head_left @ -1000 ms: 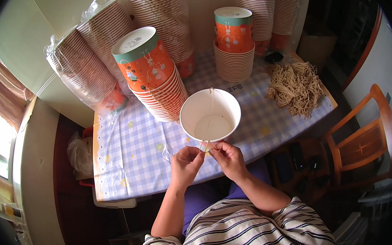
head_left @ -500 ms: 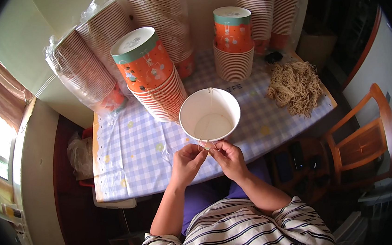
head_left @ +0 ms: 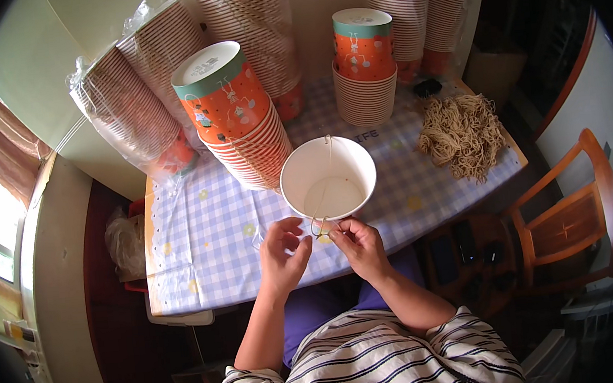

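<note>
A white paper bucket (head_left: 353, 174) stands upright in front of me, its open mouth facing up. A thin tan string (head_left: 320, 227) runs from its far rim across the inside to the near rim, where it makes a small loop. My right hand (head_left: 362, 248) pinches the string's end just outside the near rim. Beside it, my left hand (head_left: 283, 255) is off the string, thumb and fingers apart with nothing between them. What the string looks like under my right fingertips is hidden.
A stack of orange-and-green paper buckets (head_left: 230, 107) stands upside down behind left, another stack (head_left: 365, 48) behind right. Plastic-wrapped stacks (head_left: 127, 105) line the wall. A heap of tan strings (head_left: 462, 138) lies on the right of the checked tablecloth (head_left: 202, 252). A wooden chair (head_left: 568, 223) stands at right.
My left hand has let go of the string and moved a little left, its fingers spreading. My right hand keeps its pinch in nearly the same place.
</note>
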Demonstrator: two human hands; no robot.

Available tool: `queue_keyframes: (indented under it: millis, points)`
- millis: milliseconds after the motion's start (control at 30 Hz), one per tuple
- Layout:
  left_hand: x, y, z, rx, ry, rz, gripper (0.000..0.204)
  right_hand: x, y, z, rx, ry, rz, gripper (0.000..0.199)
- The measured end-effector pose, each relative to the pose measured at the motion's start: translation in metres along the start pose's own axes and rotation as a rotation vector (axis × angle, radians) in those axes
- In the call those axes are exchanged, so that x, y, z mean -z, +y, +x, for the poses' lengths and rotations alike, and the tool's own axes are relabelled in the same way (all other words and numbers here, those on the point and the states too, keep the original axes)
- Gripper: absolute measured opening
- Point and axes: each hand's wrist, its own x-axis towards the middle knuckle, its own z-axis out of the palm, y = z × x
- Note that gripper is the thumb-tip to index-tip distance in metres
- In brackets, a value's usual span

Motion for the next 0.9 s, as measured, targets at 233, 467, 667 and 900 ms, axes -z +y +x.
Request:
queue_keyframes:
  millis: [233, 467, 667, 900]
  points:
    - [0.0, 0.018, 0.001, -0.473, -0.15, 0.565, 0.031, 0.0, -0.006, 0.001, -0.056, 0.019, -0.035, 0.011]
    - [0.001, 0.01, 0.002, -0.404, -0.147, 0.626, 0.019, 0.001, 0.001, 0.0, -0.063, -0.007, 0.069, 0.011]
    - [-0.002, 0.017, 0.003, -0.303, -0.2, 0.591, 0.013, 0.002, -0.004, 0.0, -0.132, -0.021, 0.125, 0.013]
    - [-0.003, 0.015, 0.002, -0.222, -0.18, 0.503, 0.008, -0.002, -0.009, -0.002, -0.321, 0.002, 0.392, 0.015]
